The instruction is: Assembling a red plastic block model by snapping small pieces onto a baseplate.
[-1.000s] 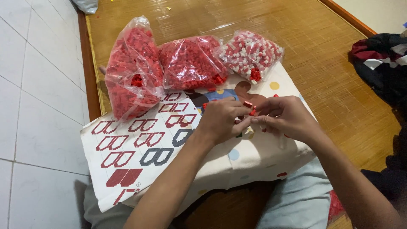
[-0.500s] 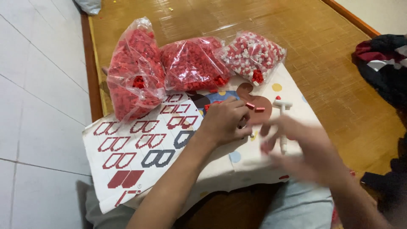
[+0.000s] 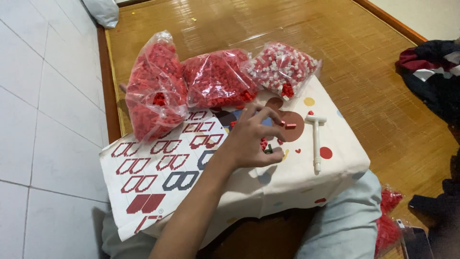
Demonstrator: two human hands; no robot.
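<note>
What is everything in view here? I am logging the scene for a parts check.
clear plastic bags of small red pieces: two, red, back left of the box.
clear plastic bag of red and white pieces: one, back right.
printed sheet with red outlines: one, white, box left.
white plastic T-shaped tool: one, right of hand.
loose small red bricks: few, by fingertips.
dark clothing pile: one, right on mat.
left hand: one, holding small pieces.

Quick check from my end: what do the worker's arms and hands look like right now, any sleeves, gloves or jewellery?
Only the left hand and its forearm show in the head view. Both are bare: no glove, no sleeve up to the frame edge, and no ring, watch or bracelet visible. The right hand is out of view, so nothing can be said about it.
</note>
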